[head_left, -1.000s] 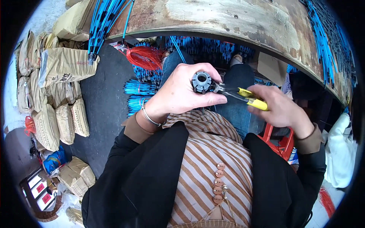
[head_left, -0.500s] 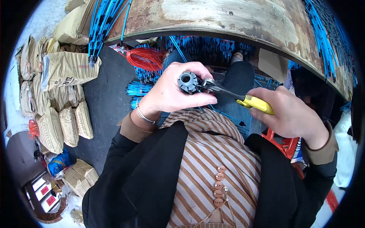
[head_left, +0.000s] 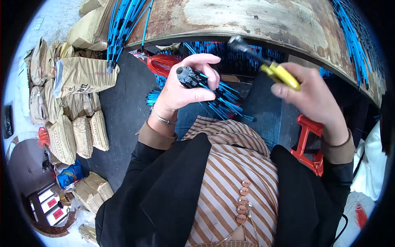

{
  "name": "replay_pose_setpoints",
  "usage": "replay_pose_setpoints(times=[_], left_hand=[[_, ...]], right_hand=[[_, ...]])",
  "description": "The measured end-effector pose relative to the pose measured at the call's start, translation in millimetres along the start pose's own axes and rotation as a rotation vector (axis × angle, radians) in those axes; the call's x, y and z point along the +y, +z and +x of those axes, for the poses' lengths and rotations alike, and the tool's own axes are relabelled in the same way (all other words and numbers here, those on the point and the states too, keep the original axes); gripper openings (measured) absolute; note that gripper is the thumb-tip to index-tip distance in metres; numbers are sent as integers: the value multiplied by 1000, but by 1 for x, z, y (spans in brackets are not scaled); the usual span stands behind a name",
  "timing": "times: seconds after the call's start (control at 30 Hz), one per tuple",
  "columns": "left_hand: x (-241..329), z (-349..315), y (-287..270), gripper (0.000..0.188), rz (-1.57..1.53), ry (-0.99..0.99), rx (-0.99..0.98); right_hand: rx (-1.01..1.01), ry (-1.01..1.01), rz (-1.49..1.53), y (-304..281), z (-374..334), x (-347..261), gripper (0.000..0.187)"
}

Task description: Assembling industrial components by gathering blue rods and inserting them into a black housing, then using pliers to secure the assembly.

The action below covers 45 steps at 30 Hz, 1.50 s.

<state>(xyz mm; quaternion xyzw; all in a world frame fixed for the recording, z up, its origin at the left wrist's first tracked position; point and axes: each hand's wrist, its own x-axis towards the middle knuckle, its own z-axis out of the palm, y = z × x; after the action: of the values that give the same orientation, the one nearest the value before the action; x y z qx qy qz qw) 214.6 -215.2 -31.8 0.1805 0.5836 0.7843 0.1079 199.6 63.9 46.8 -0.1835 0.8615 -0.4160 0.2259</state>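
Observation:
My left hand is curled around a bundled umbrella frame with blue ribs and a dark ridged round hub. The hub faces up between thumb and fingers, and the ribs fan out beyond the fingers over my lap. To the right, my right hand grips a yellow-handled hand tool. Its dark shaft and shiny rounded metal head, slightly blurred, point up and left near the table edge, apart from the hub. I cannot make out the tool's exact kind.
A worn wooden table spans the far side, with blue rib bundles at its left end. Beneath it hang red strings. Brown paper sacks are stacked at left. A red plastic frame stands below my right hand.
The tool head, which was at the hub, has swung up and away with my right hand. My left hand has tilted the frame, so its blue ribs now show.

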Motion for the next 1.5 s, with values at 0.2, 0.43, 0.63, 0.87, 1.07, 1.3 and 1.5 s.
replay_pose_setpoints(times=[0.2, 0.43, 0.63, 0.87, 1.07, 1.3, 1.5], left_hand=[[-12, 3, -6, 92, -130, 69, -77], [-20, 16, 16, 103, -411, 177, 119], [-39, 15, 4, 102, -111, 125, 114], [-19, 28, 93, 96, 503, -26, 281], [-12, 18, 118, 81, 681, 272, 279], [28, -11, 69, 31, 128, 82, 530], [24, -64, -24, 22, -656, 332, 452]], right_hand=[[479, 221, -797, -47, 42, 34, 48], [694, -162, -806, -44, 52, 89, 43], [273, -338, 341, 65, 5, 79, 130], [180, -161, 484, 130, 15, 70, 108], [281, -130, 719, 123, 6, 60, 81], [413, -474, -34, 116, 1, 10, 87], [787, -639, 482, 47, -64, 31, 62]])
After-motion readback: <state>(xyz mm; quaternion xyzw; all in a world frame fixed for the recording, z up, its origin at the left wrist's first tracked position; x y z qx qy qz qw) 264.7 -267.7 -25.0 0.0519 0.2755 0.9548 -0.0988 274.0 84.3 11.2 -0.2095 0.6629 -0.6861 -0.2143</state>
